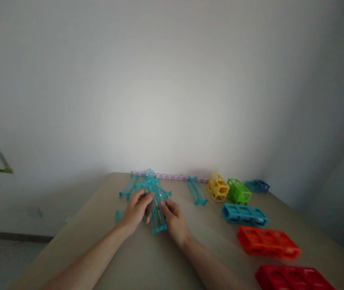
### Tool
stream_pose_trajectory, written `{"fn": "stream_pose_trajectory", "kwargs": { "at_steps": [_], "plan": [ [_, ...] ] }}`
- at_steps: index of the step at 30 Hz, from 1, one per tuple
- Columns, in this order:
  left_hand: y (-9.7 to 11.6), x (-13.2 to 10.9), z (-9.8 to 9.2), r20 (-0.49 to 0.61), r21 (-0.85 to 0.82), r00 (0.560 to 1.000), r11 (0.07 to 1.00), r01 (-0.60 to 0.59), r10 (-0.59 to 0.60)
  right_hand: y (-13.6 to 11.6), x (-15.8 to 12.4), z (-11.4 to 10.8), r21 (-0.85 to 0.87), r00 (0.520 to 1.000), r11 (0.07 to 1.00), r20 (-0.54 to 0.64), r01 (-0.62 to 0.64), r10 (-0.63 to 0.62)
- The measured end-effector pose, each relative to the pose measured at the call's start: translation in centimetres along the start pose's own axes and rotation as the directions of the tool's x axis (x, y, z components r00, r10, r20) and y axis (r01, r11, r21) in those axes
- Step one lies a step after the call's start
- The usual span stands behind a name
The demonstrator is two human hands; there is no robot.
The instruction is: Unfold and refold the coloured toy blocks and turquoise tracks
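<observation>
A clear teal plastic track-like piece [156, 205] is held upright-tilted between my two hands, above the table. My left hand [135, 209] grips its left side, with the thumb on the front. On its right edge, the thumb and fingers of my right hand [174, 220] pinch it. Behind my hands lie more clear teal pieces, overlapping so that I cannot tell them all apart; one [129, 186] is at the left. A small teal part [118, 216] shows beside my left wrist. Another clear teal piece [197, 191] lies flat to the right.
Open-framed plastic blocks line the table's right side: yellow [218, 188], green [239, 191], blue [244, 215], orange [268, 242] and red [294, 278]. A dark blue block [261, 186] sits at the far right corner. A purple patterned strip [172, 176] runs along the wall.
</observation>
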State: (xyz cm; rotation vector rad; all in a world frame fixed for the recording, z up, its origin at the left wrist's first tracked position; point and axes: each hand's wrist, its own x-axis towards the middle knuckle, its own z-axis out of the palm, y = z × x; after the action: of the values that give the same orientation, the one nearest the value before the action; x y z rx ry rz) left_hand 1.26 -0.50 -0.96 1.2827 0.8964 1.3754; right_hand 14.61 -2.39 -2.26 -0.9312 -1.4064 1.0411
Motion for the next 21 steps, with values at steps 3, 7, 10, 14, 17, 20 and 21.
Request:
{"fn": "stream_pose_trajectory", "kwargs": {
  "at_steps": [3, 7, 10, 14, 17, 20, 21],
  "plan": [
    [0.0, 0.2, -0.1, -0.051, -0.01, 0.999, 1.0, -0.014, 0.014, -0.2, -0.3, -0.2, -0.042, 0.999, 0.998, 0.0, 0.037, -0.037],
    [-0.1, 0.5, -0.3, -0.115, -0.051, 0.992, 0.997, -0.064, 0.058, -0.8, -1.0, -0.4, -0.09, 0.999, 0.995, 0.04, 0.041, -0.037],
    [-0.1, 0.6, -0.5, -0.158, -0.066, 0.983, 0.993, -0.1, 0.089, -1.2, -1.2, -0.5, -0.243, 0.998, 0.968, 0.037, 0.059, -0.052],
    [0.2, 0.5, -0.4, -0.12, -0.119, 0.988, 0.986, -0.114, 0.099, -1.6, -1.0, -0.6, -0.416, 0.99, 0.901, -0.002, 0.124, -0.138],
    [0.7, 0.2, -0.3, -0.045, -0.174, 0.996, 0.981, -0.087, 0.08, -1.6, -0.4, -1.1, -0.508, 0.976, 0.855, -0.108, 0.108, -0.187],
    [0.9, 0.1, -0.3, -0.025, -0.199, 0.998, 0.978, -0.062, 0.058, -1.5, 0.4, -2.4, -0.698, 0.937, 0.716, -0.231, 0.029, -0.262],
    [0.9, 0.1, -0.4, -0.027, -0.201, 0.998, 0.978, -0.055, 0.05, -1.4, 0.7, -2.9, -0.764, 0.928, 0.645, -0.25, -0.014, -0.275]
  ]
}}
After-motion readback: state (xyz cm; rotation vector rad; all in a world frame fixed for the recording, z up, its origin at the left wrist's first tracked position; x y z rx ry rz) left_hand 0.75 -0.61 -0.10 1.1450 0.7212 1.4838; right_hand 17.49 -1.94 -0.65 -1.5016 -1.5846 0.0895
